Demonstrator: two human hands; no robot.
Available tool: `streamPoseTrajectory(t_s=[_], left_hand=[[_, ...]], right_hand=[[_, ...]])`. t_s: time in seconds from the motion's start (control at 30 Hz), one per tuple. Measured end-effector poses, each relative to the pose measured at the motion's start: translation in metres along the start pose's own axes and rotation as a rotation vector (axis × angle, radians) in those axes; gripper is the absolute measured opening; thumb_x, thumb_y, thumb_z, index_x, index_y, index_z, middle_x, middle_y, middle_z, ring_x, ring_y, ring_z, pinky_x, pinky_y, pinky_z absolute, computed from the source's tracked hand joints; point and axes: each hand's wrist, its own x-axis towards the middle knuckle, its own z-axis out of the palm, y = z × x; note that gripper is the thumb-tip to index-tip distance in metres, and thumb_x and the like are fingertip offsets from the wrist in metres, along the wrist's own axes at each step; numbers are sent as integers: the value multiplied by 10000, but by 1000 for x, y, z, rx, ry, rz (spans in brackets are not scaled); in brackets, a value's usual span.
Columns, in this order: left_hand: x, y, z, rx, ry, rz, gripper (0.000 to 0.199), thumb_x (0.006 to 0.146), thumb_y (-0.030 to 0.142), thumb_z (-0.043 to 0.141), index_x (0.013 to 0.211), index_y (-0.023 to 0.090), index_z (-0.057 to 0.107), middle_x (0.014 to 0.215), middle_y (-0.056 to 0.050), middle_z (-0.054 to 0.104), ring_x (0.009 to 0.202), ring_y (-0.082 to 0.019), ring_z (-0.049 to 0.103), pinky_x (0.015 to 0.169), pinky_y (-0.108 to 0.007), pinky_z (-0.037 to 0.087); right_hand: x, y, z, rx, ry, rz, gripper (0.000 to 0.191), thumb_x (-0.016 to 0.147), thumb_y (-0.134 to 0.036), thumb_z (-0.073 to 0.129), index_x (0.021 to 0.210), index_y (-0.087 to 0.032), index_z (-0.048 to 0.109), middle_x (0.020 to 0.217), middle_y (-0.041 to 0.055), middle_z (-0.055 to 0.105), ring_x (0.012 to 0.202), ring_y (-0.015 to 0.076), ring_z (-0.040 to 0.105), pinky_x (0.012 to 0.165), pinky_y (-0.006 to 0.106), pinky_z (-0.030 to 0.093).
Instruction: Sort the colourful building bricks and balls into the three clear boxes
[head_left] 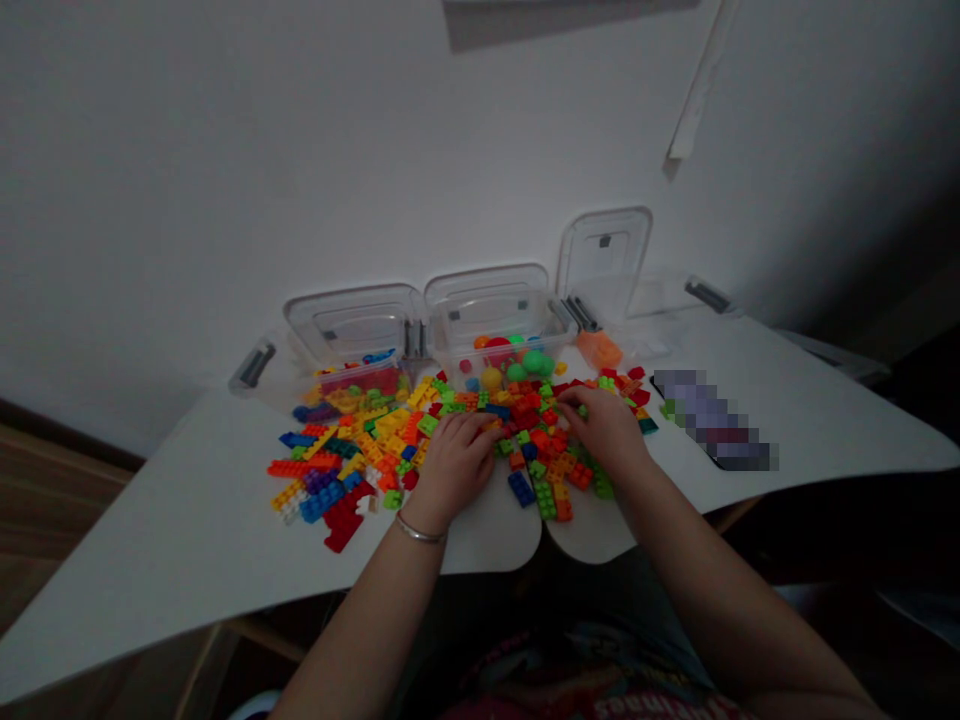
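Note:
A spread of mixed toy building bricks (390, 435) in many colours covers the middle of the white table. My left hand (461, 460), with a bracelet at the wrist, lies over the pile with its fingers curled together. A bit of orange shows by its fingertips, but what they hold is hidden. On the right side of the pile, the fingers of my right hand (606, 428) are bent into a pinch, with a small light-green brick (583, 411) between them. Between the hands lie a blue brick (521, 488) and a green brick (546, 500).
Behind the pile stand a clear bin (352, 375) with bricks and another clear bin (495, 345) with coloured balls. A third clear bin (652, 335) is at the right, near an orange piece (598, 348). A phone (709, 420) lies right of my right hand. A wall rises behind.

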Motion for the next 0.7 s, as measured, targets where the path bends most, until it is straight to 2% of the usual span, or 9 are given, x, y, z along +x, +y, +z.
streamPoseTrajectory(t_s=[0.1, 0.2, 0.37, 0.53, 0.63, 0.7], left_hand=[[1, 1, -1, -49, 13, -16, 344, 871, 138, 538, 1199, 222, 597, 1153, -79, 668, 1065, -234, 588, 957, -447, 471], [0, 1, -3, -83, 31, -59, 358, 886, 200, 566, 1243, 210, 561, 1116, -92, 668, 1050, -240, 597, 938, -440, 478], [-3, -2, -4, -138, 77, -131, 245, 882, 263, 599, 1118, 201, 613, 1016, -82, 679, 971, -238, 612, 875, -415, 492], [-3, -3, -5, -163, 92, -167, 111, 876, 242, 583, 956, 200, 646, 895, -60, 691, 870, -227, 622, 805, -397, 488], [-2, -2, -8, -172, 100, -172, 117, 879, 242, 562, 944, 202, 650, 863, -54, 691, 847, -219, 626, 774, -380, 490], [-2, -1, -9, -171, 130, -173, 126, 881, 252, 555, 946, 195, 648, 856, -57, 692, 842, -217, 628, 765, -374, 494]], right_hand=[[-1, -16, -2, 178, 22, -62, 126, 881, -225, 573, 937, -203, 684, 913, 47, 724, 857, 194, 654, 794, 323, 481], [-5, -36, -2, 335, -32, -121, 130, 874, -215, 575, 940, -209, 687, 920, 38, 729, 852, 172, 667, 791, 305, 503], [-12, -60, 9, 410, -147, -219, 181, 855, -191, 592, 997, -218, 701, 978, 46, 739, 902, 172, 682, 829, 323, 523], [-16, -62, 19, 426, -183, -249, 186, 850, -178, 599, 1002, -212, 702, 999, 39, 734, 902, 151, 680, 831, 292, 525], [-16, -54, 16, 383, -190, -285, 212, 867, -209, 592, 1049, -232, 698, 1049, 33, 734, 965, 164, 672, 879, 309, 511], [-15, -44, 11, 288, -144, -318, 204, 880, -233, 579, 1043, -226, 702, 1049, 40, 734, 994, 187, 660, 908, 338, 494]])
